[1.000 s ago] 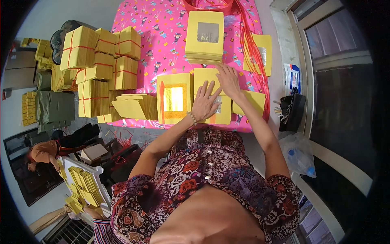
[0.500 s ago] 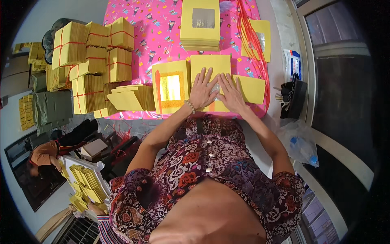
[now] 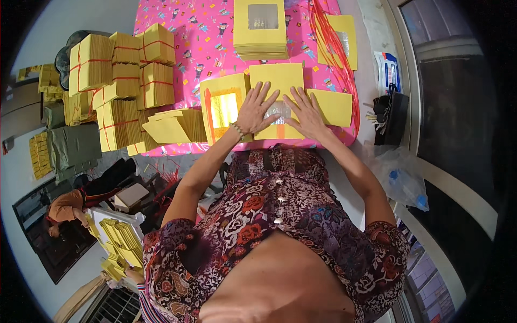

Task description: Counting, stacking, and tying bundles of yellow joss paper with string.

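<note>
Both my hands lie flat, fingers spread, on a yellow paper sheet (image 3: 276,78) with a clear window patch at the near edge of a pink patterned table (image 3: 204,48). My left hand (image 3: 257,109) presses its left part, beside a yellow sheet with a shiny gold panel (image 3: 223,105). My right hand (image 3: 305,113) presses the right part, next to a plain yellow sheet (image 3: 335,105). Neither hand grips anything.
A stack of yellow windowed sheets (image 3: 260,29) sits at the far middle. Red strings (image 3: 329,37) run along the right side. Tied yellow bundles (image 3: 121,70) pile up on the left, with loose folded yellow sheets (image 3: 172,126) near them. A person (image 3: 64,207) sits on the floor lower left.
My right hand came back from the far sheet and settled beside my left hand on the near yellow sheet. Both hands now press it flat.
</note>
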`<state>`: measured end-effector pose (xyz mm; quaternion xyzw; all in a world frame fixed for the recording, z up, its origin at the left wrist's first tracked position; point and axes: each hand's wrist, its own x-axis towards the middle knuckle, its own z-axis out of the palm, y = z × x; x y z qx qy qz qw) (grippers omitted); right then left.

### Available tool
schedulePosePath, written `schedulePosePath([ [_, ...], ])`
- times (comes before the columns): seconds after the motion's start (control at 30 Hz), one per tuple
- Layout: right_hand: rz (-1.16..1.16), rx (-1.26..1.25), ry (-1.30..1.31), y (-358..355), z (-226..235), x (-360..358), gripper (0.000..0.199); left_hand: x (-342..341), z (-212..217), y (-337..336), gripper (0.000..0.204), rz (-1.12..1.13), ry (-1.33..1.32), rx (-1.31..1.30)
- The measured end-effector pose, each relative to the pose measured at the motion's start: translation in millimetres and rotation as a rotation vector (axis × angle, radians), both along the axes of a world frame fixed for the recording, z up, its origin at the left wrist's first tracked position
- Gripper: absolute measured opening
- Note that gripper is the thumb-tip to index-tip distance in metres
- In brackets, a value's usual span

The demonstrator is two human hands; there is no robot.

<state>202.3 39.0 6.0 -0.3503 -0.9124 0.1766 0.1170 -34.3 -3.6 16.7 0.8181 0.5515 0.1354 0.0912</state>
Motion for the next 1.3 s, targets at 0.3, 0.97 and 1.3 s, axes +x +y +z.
schedulePosePath([
  [0.3,-0.132,0.080,0.176,-8,17,-16,0.065,-4,7,22,0.061,0.062,0.111,0.059],
  [0.97,-1.089,-1.135,1.246,6,-3,-121,0.035,-15,17,38,0.036,0.119,-0.156,0.165],
  [1.3,-0.958,-0.748,1.242,-37,-2,55,0.030,28,13,-8,0.055,0.145,-0.366,0.176],
])
